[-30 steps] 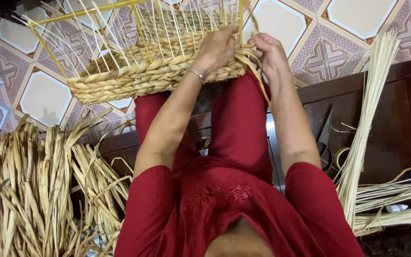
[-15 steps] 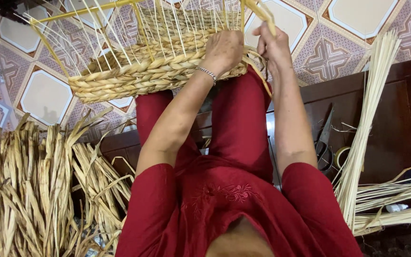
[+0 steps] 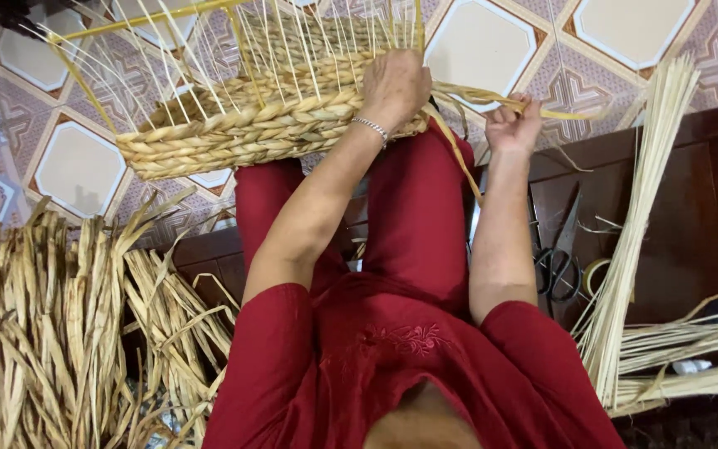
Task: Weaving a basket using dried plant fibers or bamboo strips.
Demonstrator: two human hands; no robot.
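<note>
Basket: half-woven basket (image 3: 251, 133) in the upper middle of the frame, resting on the person's red-trousered knees, its plaited wall facing the camera.
Stakes: thin pale stakes (image 3: 292, 41) rise from the woven band toward the top edge of the frame; a yellow rod runs across them at the upper left.
Left hand: left hand (image 3: 394, 83) sits on the basket's right end, fingers curled over the rim and closed on the weave; a silver bracelet (image 3: 370, 128) circles the wrist.
Right hand: right hand (image 3: 513, 125) is just right of the basket and apart from it, fingers pinched shut on a flat straw strand (image 3: 508, 101).
Strand: runs from the basket's right end through the right hand and out toward the right.
Floor: patterned tiled floor (image 3: 492, 41) lies beneath the basket.
Lower left: heap of dried straw (image 3: 51, 333).
Right side: bundle of pale reeds (image 3: 633, 241) leaning on a dark wooden counter (image 3: 708, 216); scissors (image 3: 560, 258) lie on it, a roll of tape (image 3: 596, 274) just beside them.
</note>
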